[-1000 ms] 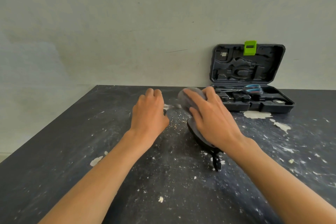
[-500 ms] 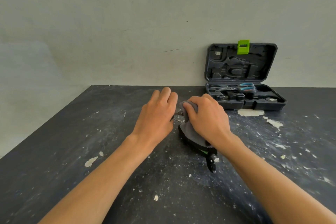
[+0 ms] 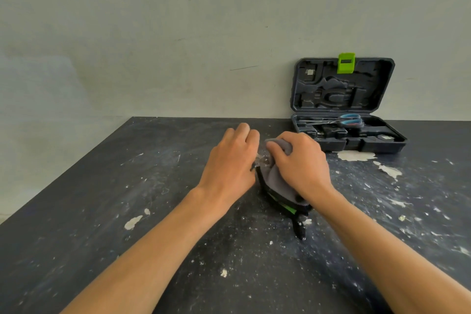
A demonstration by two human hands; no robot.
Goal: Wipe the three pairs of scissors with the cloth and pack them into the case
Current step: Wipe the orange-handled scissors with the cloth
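Note:
A pair of scissors with black and green handles (image 3: 288, 208) lies on the dark table, its handles toward me and its blades hidden under my hands. My right hand (image 3: 300, 163) grips a grey cloth (image 3: 274, 178) bunched over the scissors. My left hand (image 3: 230, 163) lies on the table beside the cloth, fingers curled over the blade end; what it holds is hidden. A dark tool case (image 3: 382, 145) stands open at the back right, its lid against the wall. Blue-handled scissors (image 3: 349, 120) lie in its tray.
The dark table (image 3: 102, 211) is speckled with white plaster flakes and dust, with larger patches (image 3: 355, 155) in front of the case. A bare pale wall (image 3: 178, 46) rises right behind the table. The table's left edge runs diagonally at the left.
My right hand drew the cloth back along the scissors and closed round it. My left hand shifted forward and right, closer to the right hand.

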